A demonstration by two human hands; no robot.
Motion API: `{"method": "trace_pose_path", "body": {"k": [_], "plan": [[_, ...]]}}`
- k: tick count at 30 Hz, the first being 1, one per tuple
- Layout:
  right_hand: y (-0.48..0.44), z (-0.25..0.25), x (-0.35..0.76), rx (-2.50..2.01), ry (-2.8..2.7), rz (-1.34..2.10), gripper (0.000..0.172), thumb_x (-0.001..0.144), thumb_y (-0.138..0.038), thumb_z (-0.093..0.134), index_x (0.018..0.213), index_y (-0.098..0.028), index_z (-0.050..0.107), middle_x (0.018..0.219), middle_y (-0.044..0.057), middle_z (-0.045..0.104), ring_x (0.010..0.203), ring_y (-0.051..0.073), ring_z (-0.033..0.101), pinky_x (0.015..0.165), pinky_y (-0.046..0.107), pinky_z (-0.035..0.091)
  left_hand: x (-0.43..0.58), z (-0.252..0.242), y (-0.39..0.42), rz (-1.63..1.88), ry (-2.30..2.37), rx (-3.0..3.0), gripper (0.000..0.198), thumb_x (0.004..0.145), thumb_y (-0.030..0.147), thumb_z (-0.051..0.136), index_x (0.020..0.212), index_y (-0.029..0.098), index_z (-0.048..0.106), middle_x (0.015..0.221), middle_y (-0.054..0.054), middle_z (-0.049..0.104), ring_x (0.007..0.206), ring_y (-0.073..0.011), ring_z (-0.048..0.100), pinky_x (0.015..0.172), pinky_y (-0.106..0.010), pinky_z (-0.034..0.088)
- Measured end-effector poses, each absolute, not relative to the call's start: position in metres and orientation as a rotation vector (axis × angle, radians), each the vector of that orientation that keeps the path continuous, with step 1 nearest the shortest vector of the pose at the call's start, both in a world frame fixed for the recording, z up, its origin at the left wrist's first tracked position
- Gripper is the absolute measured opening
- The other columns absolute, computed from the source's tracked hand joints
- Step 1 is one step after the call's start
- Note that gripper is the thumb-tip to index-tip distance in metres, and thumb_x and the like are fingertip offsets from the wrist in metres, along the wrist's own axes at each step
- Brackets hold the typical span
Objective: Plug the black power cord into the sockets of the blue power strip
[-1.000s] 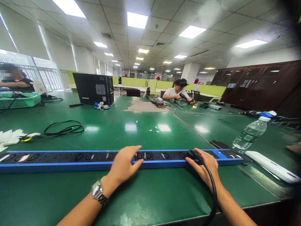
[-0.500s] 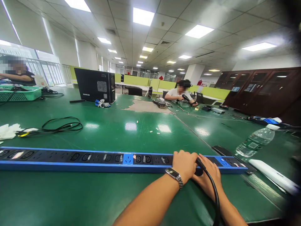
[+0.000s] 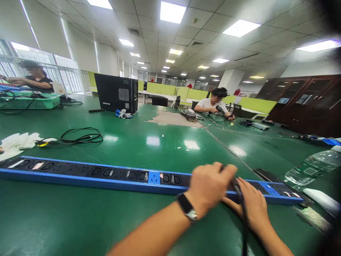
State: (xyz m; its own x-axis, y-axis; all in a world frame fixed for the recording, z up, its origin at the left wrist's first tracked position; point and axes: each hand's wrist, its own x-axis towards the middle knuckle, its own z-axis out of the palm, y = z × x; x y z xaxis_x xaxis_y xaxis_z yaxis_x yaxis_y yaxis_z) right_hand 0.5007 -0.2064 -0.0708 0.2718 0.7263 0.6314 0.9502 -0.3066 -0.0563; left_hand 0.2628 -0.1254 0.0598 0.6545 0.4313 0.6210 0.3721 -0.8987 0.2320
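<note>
A long blue and black power strip lies across the table in front of me, its rows of sockets facing up. My left hand, with a watch on the wrist, is closed around the end of a black power cord just above the strip. Motion blurs its fingertips, and the plug is mostly hidden in the grip. Beside it, my right hand grips the strip near its right end, thumb at the near side and fingers over the top. The cord hangs down in front of the right hand.
On the green table are a coiled black cable, crumpled white paper, a black computer case and a green basket. To the right lies a water bottle. Two other people sit farther off.
My left hand has lifted slightly off the strip with the cord's end. My right hand stays on the strip. The view has shifted left, so things appear farther right.
</note>
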Motion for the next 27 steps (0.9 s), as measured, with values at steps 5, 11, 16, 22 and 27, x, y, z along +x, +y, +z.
{"method": "trace_pose_path", "body": {"k": [5, 11, 16, 22, 27], "plan": [[-0.205, -0.069, 0.500, -2.144, -1.511, -0.683, 0.090, 0.070, -0.083, 0.043, 0.131, -0.017, 0.050, 0.136, 0.019, 0.055, 0.125, 0.041, 0.049, 0.103, 0.060, 0.034, 0.096, 0.061, -0.067, 1.285, 1.101, 2.398, 0.036, 0.098, 0.030, 0.040, 0.128, 0.021, 0.056, 0.112, -0.005, 0.074, 0.096, -0.0195, 0.070, 0.082, -0.032, 0.057], [-0.204, -0.071, 0.501, -2.119, -1.513, -0.685, 0.095, 0.069, -0.087, 0.039, 0.130, -0.015, 0.051, 0.135, 0.020, 0.055, 0.123, 0.041, 0.050, 0.102, 0.061, 0.035, -0.033, 0.029, -0.055, 0.993, 1.246, 2.477, 0.046, 0.094, 0.050, 0.046, 0.127, 0.022, 0.061, 0.113, -0.006, 0.074, 0.097, -0.0238, 0.072, 0.086, -0.034, 0.057], [-0.204, -0.070, 0.502, -2.127, -1.523, -0.706, 0.098, 0.069, -0.089, 0.037, 0.130, -0.014, 0.052, 0.135, 0.020, 0.056, 0.123, 0.040, 0.051, 0.101, 0.061, 0.037, -0.040, 0.012, -0.055, 0.931, 1.249, 2.541, 0.043, 0.092, 0.049, 0.049, 0.125, 0.023, 0.062, 0.116, -0.007, 0.073, 0.100, -0.0255, 0.070, 0.090, -0.037, 0.056], [-0.205, -0.070, 0.501, -2.134, -1.518, -0.677, 0.098, 0.067, -0.090, 0.038, 0.130, -0.016, 0.052, 0.135, 0.020, 0.056, 0.125, 0.041, 0.050, 0.102, 0.061, 0.036, -0.029, 0.025, -0.049, 0.785, 1.122, 2.713, 0.037, 0.092, 0.033, 0.044, 0.123, 0.026, 0.063, 0.118, -0.005, 0.072, 0.105, -0.0227, 0.067, 0.094, -0.036, 0.053], [-0.206, -0.071, 0.498, -2.129, -1.501, -0.687, 0.099, 0.067, -0.091, 0.034, 0.130, -0.016, 0.052, 0.136, 0.019, 0.056, 0.127, 0.040, 0.049, 0.104, 0.061, 0.034, -0.040, 0.027, -0.049, 0.728, 1.101, 2.756, 0.038, 0.091, 0.029, 0.044, 0.123, 0.027, 0.063, 0.116, -0.004, 0.072, 0.104, -0.0215, 0.068, 0.092, -0.034, 0.054]]}}
